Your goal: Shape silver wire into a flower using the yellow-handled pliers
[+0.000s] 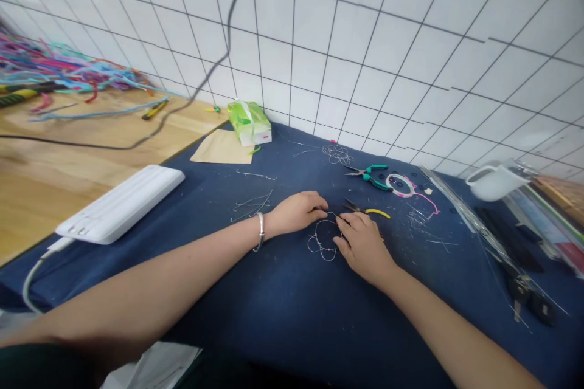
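Observation:
A thin silvery wire ring point(329, 258) with small petal-like loops lies low over the dark blue cloth, between my two hands. My left hand point(298, 211), with a silver bangle at the wrist, pinches the ring's far left edge, thumb against curled fingers. On the other side my right hand point(365, 247) holds the ring at its far right edge, its thumb and forefinger by the wire. Just beyond the right fingers lie yellow-handled pliers point(376, 213), partly hidden. Green-handled pliers point(376, 176) rest farther back. Loose cut wires point(250, 203) lie left of my left hand.
A white power bank point(123, 200) with a cable is at left. Toward the tiled wall stand a green tissue pack point(249, 121) and tangled wire point(336, 154). At right are a pink-and-white ring point(400, 185), a white mug point(497, 181) and keys point(517, 298).

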Demonstrator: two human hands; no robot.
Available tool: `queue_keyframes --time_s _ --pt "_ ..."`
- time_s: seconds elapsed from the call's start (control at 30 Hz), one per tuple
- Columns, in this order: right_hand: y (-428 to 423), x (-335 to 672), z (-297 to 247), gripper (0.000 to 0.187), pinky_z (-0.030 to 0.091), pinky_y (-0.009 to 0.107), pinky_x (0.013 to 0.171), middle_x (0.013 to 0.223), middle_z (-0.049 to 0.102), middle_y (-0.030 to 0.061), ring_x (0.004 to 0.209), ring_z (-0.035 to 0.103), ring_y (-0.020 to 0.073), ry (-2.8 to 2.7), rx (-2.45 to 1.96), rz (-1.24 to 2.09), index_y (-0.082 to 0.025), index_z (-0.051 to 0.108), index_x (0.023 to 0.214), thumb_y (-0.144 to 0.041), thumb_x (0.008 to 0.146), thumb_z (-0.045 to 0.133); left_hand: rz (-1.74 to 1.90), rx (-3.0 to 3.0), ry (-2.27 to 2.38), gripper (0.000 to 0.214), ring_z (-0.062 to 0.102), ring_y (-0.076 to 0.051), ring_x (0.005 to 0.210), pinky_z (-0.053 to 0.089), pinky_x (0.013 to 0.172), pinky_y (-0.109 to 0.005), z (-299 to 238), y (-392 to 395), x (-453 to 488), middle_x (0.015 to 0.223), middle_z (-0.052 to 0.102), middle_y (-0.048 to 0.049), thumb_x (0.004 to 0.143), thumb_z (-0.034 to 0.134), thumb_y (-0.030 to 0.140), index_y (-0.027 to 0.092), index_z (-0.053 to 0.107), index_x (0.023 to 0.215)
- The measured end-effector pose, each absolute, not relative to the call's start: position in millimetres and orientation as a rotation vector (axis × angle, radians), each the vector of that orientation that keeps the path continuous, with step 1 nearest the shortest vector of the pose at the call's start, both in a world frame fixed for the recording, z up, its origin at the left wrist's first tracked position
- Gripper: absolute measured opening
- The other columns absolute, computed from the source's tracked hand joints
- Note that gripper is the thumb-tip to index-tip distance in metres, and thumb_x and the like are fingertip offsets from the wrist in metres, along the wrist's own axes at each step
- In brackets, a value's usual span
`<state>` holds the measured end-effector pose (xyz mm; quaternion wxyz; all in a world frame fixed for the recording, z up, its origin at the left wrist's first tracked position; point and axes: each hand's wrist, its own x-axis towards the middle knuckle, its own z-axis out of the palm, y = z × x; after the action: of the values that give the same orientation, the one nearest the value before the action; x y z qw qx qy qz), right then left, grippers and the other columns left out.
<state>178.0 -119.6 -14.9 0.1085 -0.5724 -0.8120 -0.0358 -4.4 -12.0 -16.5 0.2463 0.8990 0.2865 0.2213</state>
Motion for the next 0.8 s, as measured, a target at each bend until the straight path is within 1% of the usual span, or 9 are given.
queue_keyframes --time_s 0.1,0.23,0.3,0.37,0.43,0.5,0.6,0.8 --pt "-117 179 -16 0.035 0.036 0.043 0.086 0.111 0.055 0.0106 0.105 0.043 0.0261 -2.348 -1.661 -0.064 -0.018 0.053 0.116 -0.031 0.084 0.045 0.597 2.412 0.863 0.014 0.055 -0.017 0.077 0.041 0.072 -0.026 -21 -11 4 0.082 0.060 -0.0036 0.077 0.055 0.028 0.019 0.064 0.082" --pt "-114 180 -19 0.035 0.036 0.042 0.086 0.105 0.056 0.0115 0.100 0.045 0.0254 -2.281 -1.644 -0.037 -0.016 0.053 0.114 -0.030 0.082 0.048 0.573 2.325 0.870 0.013 0.052 -0.014 0.066 0.039 0.061 -0.024 -20 -12 8 0.072 0.058 -0.0014 0.075 0.054 0.028 0.018 0.062 0.072" --pt "-113 180 -20 0.036 0.037 0.040 0.086 0.100 0.058 0.0106 0.097 0.048 0.0240 -2.227 -1.633 0.012 -0.015 0.053 0.114 -0.030 0.082 0.049 0.563 2.220 0.856 0.014 0.051 -0.013 0.062 0.037 0.056 -0.023 -17 -15 8 0.068 0.058 -0.0002 0.076 0.052 0.028 0.017 0.060 0.072" --pt "-114 180 -19 0.031 0.039 0.036 0.082 0.091 0.060 0.0075 0.089 0.051 0.0210 -2.140 -1.628 0.117 -0.017 0.054 0.110 -0.029 0.082 0.049 0.561 2.118 0.819 0.014 0.051 -0.012 0.061 0.036 0.054 -0.022 -14 -18 6 0.068 0.058 0.0005 0.077 0.051 0.028 0.017 0.060 0.074" --pt "-114 179 -16 0.023 0.041 0.030 0.075 0.083 0.061 0.0036 0.080 0.054 0.0176 -2.042 -1.631 0.255 -0.020 0.058 0.102 -0.029 0.083 0.047 0.563 2.048 0.785 0.014 0.051 -0.011 0.061 0.036 0.053 -0.021 -11 -21 5 0.068 0.058 0.0006 0.076 0.051 0.028 0.017 0.059 0.075" --pt "-114 178 -12 0.017 0.041 0.026 0.068 0.076 0.061 0.0007 0.072 0.055 0.0148 -1.969 -1.638 0.365 -0.021 0.060 0.089 -0.028 0.083 0.045 0.567 2.000 0.773 0.013 0.050 -0.011 0.060 0.036 0.052 -0.021 -9 -24 5 0.067 0.057 0.0008 0.076 0.052 0.028 0.017 0.059 0.075" --pt "-115 178 -9 0.017 0.038 0.024 0.062 0.068 0.060 -0.0016 0.065 0.054 0.0128 -1.894 -1.660 0.427 -0.021 0.059 0.077 -0.028 0.083 0.045 0.549 1.957 0.747 0.012 0.049 -0.010 0.058 0.036 0.051 -0.020 -8 -27 5 0.065 0.056 0.0009 0.075 0.052 0.027 0.016 0.058 0.074" --pt "-118 176 -10 0.017 0.037 0.023 0.059 0.064 0.058 -0.0026 0.061 0.053 0.0121 -1.794 -1.673 0.437 -0.021 0.058 0.074 -0.027 0.082 0.044 0.511 1.965 0.727 0.009 0.048 -0.010 0.057 0.035 0.050 -0.020 -8 -27 5 0.064 0.057 0.0004 0.074 0.053 0.024 0.016 0.058 0.074"
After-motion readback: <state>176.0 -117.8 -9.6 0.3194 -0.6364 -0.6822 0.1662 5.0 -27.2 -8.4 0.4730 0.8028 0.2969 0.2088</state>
